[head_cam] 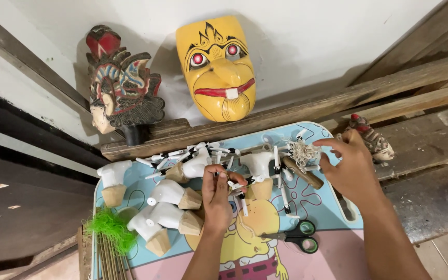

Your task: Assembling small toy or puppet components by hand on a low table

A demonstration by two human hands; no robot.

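Note:
My left hand [218, 199] hovers over a small cartoon-printed table [333, 207], its fingers pinched on a thin white puppet arm piece [233, 182]. My right hand [349, 168] reaches toward a tangle of pale string [302, 152] on a wooden rod [303, 173], fingers curled beside it; whether it grips the string I cannot tell. Several white-painted wooden puppet torsos [175, 193] and thin white jointed arm pieces [182, 154] lie spread across the table between and left of my hands.
Black-and-green scissors [297, 239] lie near the table's front. A green fibre tuft [111, 229] and thin sticks sit at the left edge. A yellow mask [218, 67] and a carved painted head [120, 85] lean against the wall. A small painted puppet head [372, 137] rests on planks.

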